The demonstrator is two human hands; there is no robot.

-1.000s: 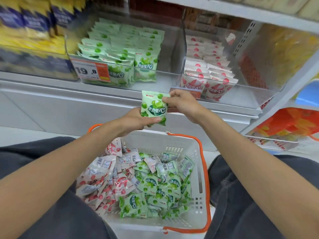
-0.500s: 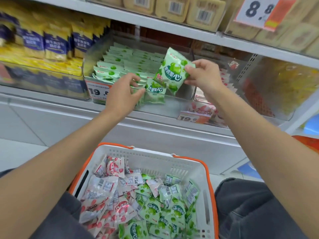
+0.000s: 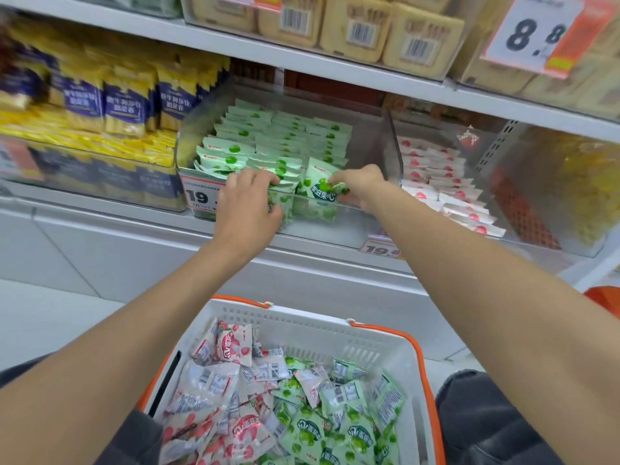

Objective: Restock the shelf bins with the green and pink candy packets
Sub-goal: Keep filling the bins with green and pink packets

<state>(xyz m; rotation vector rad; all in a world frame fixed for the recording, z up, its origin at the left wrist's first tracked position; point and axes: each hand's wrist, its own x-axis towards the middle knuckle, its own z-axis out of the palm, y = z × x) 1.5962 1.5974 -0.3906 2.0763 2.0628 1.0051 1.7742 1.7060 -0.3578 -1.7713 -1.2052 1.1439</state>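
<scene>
Left hand (image 3: 248, 209), right hand (image 3: 364, 186) hold green packets (image 3: 317, 182).

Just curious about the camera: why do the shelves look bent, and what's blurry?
Head view: wide-angle lens bows the shelf edge; yellow-and-blue packs at far left are smeared; the green packet pinched by the right hand and the basket look sharper; lighting even, shadows faint.

Pale green candy packets (image 3: 285, 135) with darker green dots; white packets (image 3: 432, 169) with pink-red dots; white basket (image 3: 312, 333) with orange rim.

Glossy film packets (image 3: 320, 193) in clear plastic bin (image 3: 385, 146); white plastic basket (image 3: 318, 333)
</scene>
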